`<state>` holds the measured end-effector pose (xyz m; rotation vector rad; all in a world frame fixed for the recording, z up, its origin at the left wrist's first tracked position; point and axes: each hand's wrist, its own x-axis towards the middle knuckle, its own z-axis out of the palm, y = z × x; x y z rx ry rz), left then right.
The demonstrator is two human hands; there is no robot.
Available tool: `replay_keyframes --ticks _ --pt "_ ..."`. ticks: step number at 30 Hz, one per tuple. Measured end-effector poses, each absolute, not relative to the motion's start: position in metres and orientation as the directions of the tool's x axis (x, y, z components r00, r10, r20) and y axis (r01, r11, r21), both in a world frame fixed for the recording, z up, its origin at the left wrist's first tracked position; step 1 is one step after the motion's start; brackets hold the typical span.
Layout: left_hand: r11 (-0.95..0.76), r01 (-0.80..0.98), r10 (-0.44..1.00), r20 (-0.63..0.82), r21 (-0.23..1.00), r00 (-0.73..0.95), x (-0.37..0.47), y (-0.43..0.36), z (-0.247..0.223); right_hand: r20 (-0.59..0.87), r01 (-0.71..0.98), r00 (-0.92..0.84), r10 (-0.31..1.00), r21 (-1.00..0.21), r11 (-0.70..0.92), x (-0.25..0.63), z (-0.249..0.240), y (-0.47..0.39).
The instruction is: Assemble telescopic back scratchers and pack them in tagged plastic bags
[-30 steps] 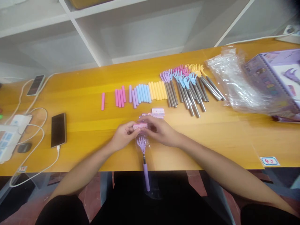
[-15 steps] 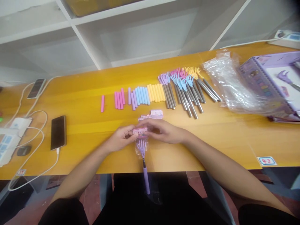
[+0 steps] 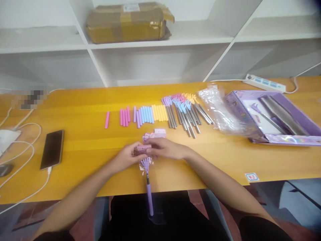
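A small pink card (image 3: 143, 148) is pinched between my left hand (image 3: 127, 156) and my right hand (image 3: 165, 148), both with closed fingers. Just below it, a purple back scratcher (image 3: 149, 197) in a clear plastic bag points its claw up toward the card, and its handle reaches past the table's front edge. Behind my right hand lie more pink cards (image 3: 159, 133). Farther back stands a row of pink, purple, blue and yellow tubes (image 3: 146, 114), with metal-rod scratchers (image 3: 187, 117) in several colours to its right.
Clear plastic bags (image 3: 219, 108) lie at the right beside an open purple box (image 3: 288, 139) holding a scratcher. A phone (image 3: 52, 149) with a cable is at the left. White shelves with a taped cardboard box (image 3: 127, 25) rise behind; a power strip (image 3: 265, 83) sits at the back right.
The view has tilted up and shifted right, showing more of the shelf and the purple box. Both hands still hold the card, which now looks more tilted.
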<state>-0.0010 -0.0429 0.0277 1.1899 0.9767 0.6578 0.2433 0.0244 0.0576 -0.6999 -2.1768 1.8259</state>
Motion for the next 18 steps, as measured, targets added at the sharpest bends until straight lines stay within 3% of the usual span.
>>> replay_keyframes --ticks 3,6,9,11,15,18 --pt "0.289 0.024 0.833 -0.264 0.957 0.486 0.002 -0.046 0.024 -0.249 0.307 -0.881 0.403 -0.948 0.086 0.242 0.06 0.013" --pt "0.317 0.014 0.807 -0.278 0.948 0.522 0.0 -0.049 0.021 -0.308 0.272 -0.877 0.369 -0.951 -0.147 0.244 0.058 -0.013" --pt "0.338 0.024 0.782 -0.295 0.941 0.549 0.0 -0.053 0.018 -0.342 0.203 -0.829 0.442 -0.922 -0.331 0.247 0.051 -0.049" --pt "0.333 0.014 0.785 -0.285 0.943 0.55 0.002 -0.056 0.017 -0.347 0.202 -0.769 0.537 -0.929 -0.311 0.248 0.046 -0.076" --pt "0.282 -0.039 0.776 -0.204 0.959 0.597 0.004 -0.058 0.017 -0.305 0.317 -0.675 0.672 -0.942 -0.109 0.245 0.042 -0.12" --pt "0.219 -0.088 0.741 -0.107 0.972 0.663 0.001 -0.056 0.02 -0.242 0.267 -0.618 0.748 -0.959 -0.089 0.259 0.05 -0.123"
